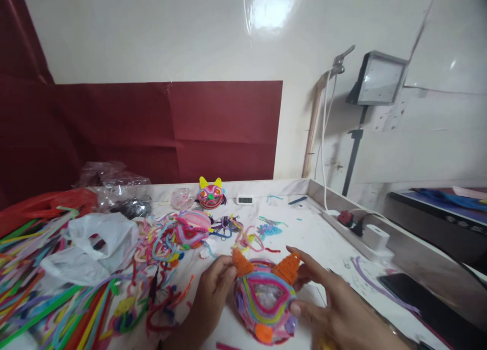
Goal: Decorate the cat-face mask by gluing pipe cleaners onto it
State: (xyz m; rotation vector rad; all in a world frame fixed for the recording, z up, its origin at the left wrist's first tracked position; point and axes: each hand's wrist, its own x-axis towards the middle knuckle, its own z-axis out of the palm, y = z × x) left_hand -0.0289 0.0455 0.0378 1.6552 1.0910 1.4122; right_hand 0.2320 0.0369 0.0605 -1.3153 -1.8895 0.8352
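Note:
A round pipe-cleaner animal head (249, 302) is tilted up between my hands. Rings of yellow, pink, purple and blue run round a clear middle, with an orange dot at the bottom. Two orange wrapped ears, a left ear (242, 263) and a right ear (288, 269), stand on its top edge. My left hand (213, 294) pinches it at the left ear, thumb and fingers closed. With the thumb on its front and the forefinger by the right ear, my right hand (337, 302) grips the other side.
Loose pipe cleaners (49, 309) and a white plastic bag (89, 243) cover the table's left. Behind are a finished-looking animal head with yellow ears (210, 195), a small digital display (244, 200) and curled pieces. To the right lie a power strip (361, 238) and a black phone (426, 302).

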